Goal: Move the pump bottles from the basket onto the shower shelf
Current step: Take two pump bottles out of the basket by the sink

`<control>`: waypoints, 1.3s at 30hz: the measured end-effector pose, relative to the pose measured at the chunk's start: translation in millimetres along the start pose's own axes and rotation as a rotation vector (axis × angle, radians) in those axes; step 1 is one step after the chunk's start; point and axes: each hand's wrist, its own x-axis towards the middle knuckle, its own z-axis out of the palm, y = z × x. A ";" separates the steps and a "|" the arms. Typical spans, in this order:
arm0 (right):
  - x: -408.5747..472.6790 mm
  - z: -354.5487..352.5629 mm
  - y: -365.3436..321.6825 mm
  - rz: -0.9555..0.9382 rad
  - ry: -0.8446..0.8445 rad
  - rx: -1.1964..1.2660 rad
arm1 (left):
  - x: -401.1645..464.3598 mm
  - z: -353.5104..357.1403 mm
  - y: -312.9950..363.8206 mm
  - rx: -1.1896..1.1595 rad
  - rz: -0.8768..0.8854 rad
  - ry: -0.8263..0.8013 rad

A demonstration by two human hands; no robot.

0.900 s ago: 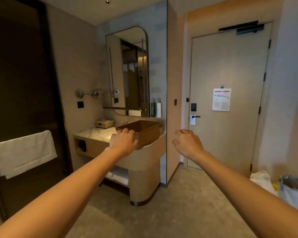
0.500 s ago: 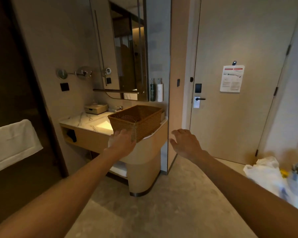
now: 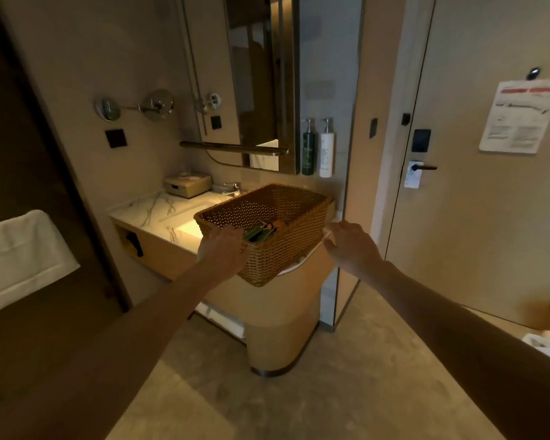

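A brown wicker basket (image 3: 286, 249) stands on the right end of the vanity counter (image 3: 153, 208), its near corner past the counter edge. Dark green pump bottles (image 3: 258, 232) lie inside it near the front-left wall; only part of them shows. My left hand (image 3: 224, 249) is at the basket's near-left rim with the fingers against it, and the back of the hand hides whether they grip. My right hand (image 3: 351, 246) hovers just right of the basket, fingers apart and holding nothing. No shower shelf is in view.
A dark green bottle (image 3: 308, 147) and a white bottle (image 3: 326, 150) hang on the wall behind the basket. A tissue box (image 3: 188, 185) and a tap (image 3: 231, 188) sit by the sink. A white towel (image 3: 19, 249) hangs at left, and a closed door (image 3: 489, 217) is at right.
I have come closer to the vanity and look further down. Both hands moved forward to the basket's sides, and the bottles inside it have come into sight.
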 end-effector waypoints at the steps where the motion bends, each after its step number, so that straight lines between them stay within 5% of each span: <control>1: 15.2 13.4 1.3 -0.009 -0.036 0.009 | 14.1 11.6 -2.5 -0.012 -0.012 -0.019; 16: 246.4 122.3 13.9 -0.068 -0.045 0.058 | 234.4 131.1 -76.8 0.072 0.001 -0.145; 28: 375.9 197.0 38.3 -0.179 -0.237 0.031 | 337.8 233.2 -102.7 0.047 -0.109 -0.402; 39: 434.1 253.4 46.7 -0.158 -0.614 0.115 | 380.0 310.4 -126.1 -0.118 -0.231 -0.760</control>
